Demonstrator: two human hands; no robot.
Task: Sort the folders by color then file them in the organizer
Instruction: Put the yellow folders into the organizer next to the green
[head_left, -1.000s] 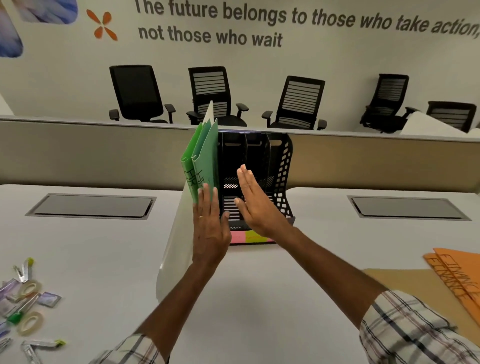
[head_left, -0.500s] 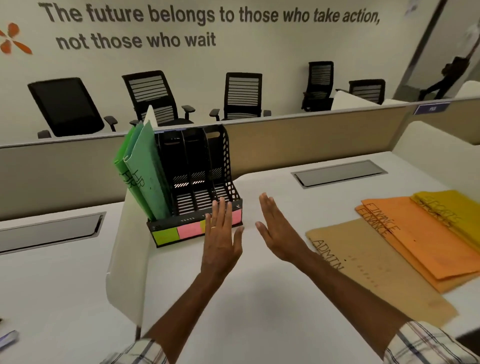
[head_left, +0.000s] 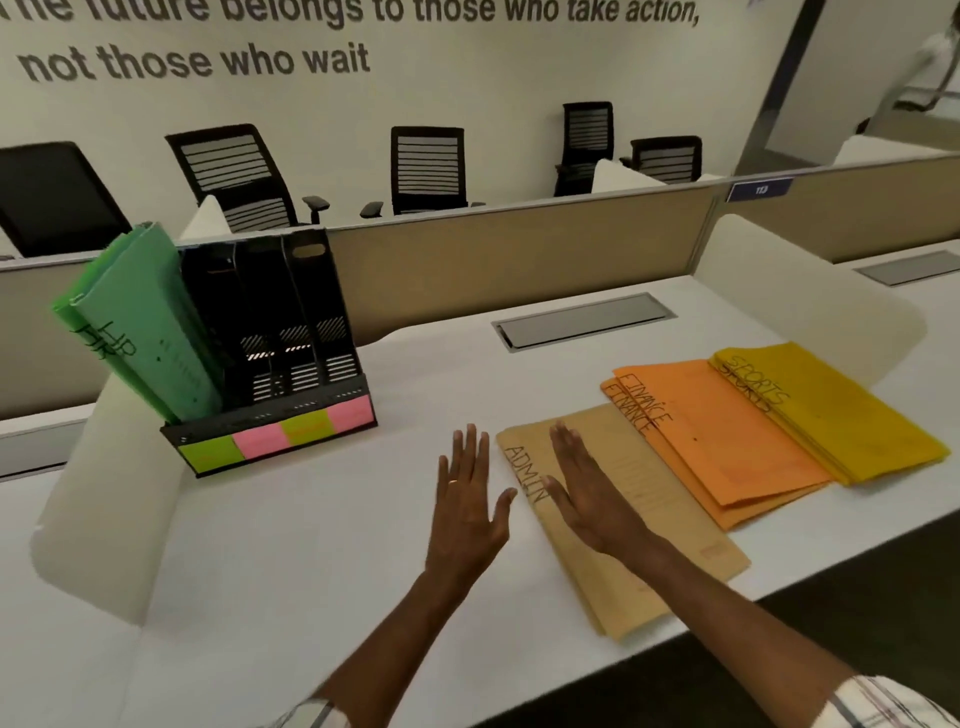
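Note:
A black slotted organizer (head_left: 291, 332) stands at the left on the white desk, with green and pink sticky labels along its front. Green folders marked HR (head_left: 140, 332) lean in its leftmost slot. To the right lie brown folders marked ADMIN (head_left: 670, 519), orange folders marked FINANCE (head_left: 727, 441) and yellow folders marked SPORTS (head_left: 841, 410), overlapping in a row. My left hand (head_left: 467, 499) hovers flat and open over the desk just left of the brown folders. My right hand (head_left: 587, 488) is open, fingers together, above the brown folders' left part. Neither hand holds anything.
A white curved divider panel (head_left: 109, 499) stands left of the organizer and another (head_left: 810, 291) behind the folders at the right. A grey cable hatch (head_left: 582, 322) is set into the desk. A beige partition (head_left: 493, 260) and office chairs are beyond.
Both hands have left the green folders in the organizer and moved right, toward the brown folders. The view has swung right, bringing the flat folder piles into sight.

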